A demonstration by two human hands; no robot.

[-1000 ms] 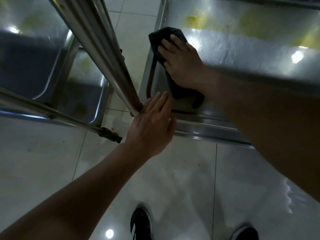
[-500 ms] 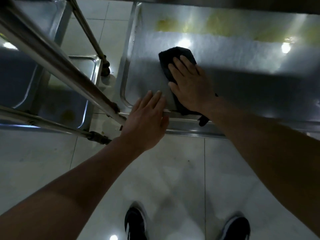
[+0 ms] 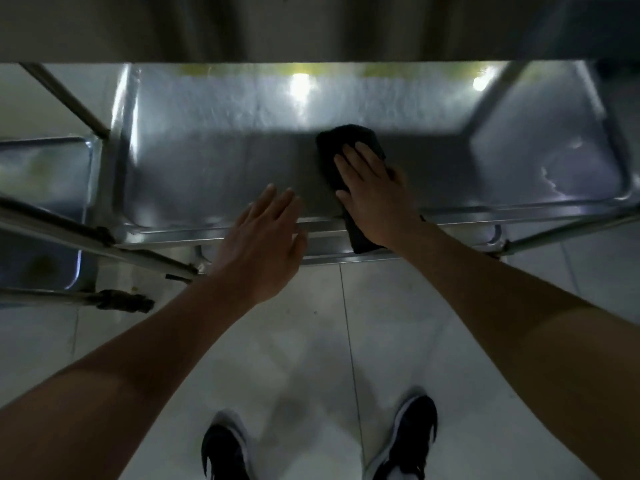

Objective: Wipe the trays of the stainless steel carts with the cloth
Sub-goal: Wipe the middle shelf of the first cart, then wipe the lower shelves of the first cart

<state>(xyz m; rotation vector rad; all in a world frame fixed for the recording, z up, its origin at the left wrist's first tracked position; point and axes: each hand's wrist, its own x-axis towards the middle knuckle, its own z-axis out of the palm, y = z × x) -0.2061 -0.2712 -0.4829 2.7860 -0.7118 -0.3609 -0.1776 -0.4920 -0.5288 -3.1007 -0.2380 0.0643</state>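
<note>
A low stainless steel cart tray (image 3: 214, 174) lies below me, under an upper shelf. On it sits a dark cloth (image 3: 341, 140), its tail hanging over the tray's near rim. My right hand (image 3: 372, 188) presses flat on the cloth with straight fingers, near the tray's middle front. My left hand (image 3: 266, 237) hovers over the near rim, fingers straight and spread, holding nothing.
A second steel cart (image 3: 45, 188) stands close on the left, with its tray and slanted frame bars (image 3: 69, 233). The upper shelf (image 3: 311, 26) overhangs the far part of the tray. A frame bar (image 3: 568, 230) crosses at the right. My shoes (image 3: 405, 441) stand on pale floor tiles.
My right hand has slid the cloth rightward along the tray, from its left end toward the middle. My left hand has followed along the near rim. The view has shifted right.
</note>
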